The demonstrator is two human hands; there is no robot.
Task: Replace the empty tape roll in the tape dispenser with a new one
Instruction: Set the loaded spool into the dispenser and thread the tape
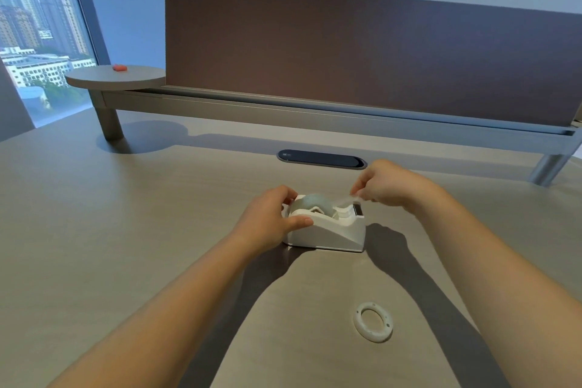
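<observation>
The tape dispenser stands mid-bench, a tape roll seated in it. The empty ring lies nearer the front edge (slightly right). Behind, toward the back edge, sits a cable hatch.

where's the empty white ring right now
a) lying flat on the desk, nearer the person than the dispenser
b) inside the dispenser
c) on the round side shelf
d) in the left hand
a: the empty white ring lies flat on the desk by itself, nearer the person than the tape dispenser, which both hands are at.
</observation>
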